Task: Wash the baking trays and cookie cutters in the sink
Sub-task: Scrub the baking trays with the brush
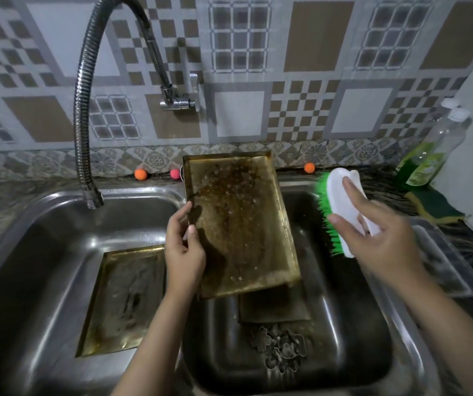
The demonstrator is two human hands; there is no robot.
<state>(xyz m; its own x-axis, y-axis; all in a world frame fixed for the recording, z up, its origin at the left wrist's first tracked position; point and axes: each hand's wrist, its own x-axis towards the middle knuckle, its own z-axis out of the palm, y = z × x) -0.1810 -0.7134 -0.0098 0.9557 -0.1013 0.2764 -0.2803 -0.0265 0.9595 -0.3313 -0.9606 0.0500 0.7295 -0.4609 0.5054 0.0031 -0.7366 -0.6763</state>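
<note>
- Over the right basin of the steel sink [143, 192], the left hand [183, 250] grips the long left edge of a tilted baking tray [243, 224], its browned, wet face bubbled.
- Right hand [378, 235], fingers curled, holds a white brush [343, 207] with green bristles, apart from the tray's right edge.
- Second stained tray [123, 298] lies flat in the left basin; metal cookie cutters [281, 350] sit in the right basin.

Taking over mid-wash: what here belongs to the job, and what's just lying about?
In the job: held tray, left hand, brush, right hand, left-basin tray, third tray, cutters, faucet, soap bottle.
Lying about: sponge, three small balls, clear container.
</note>
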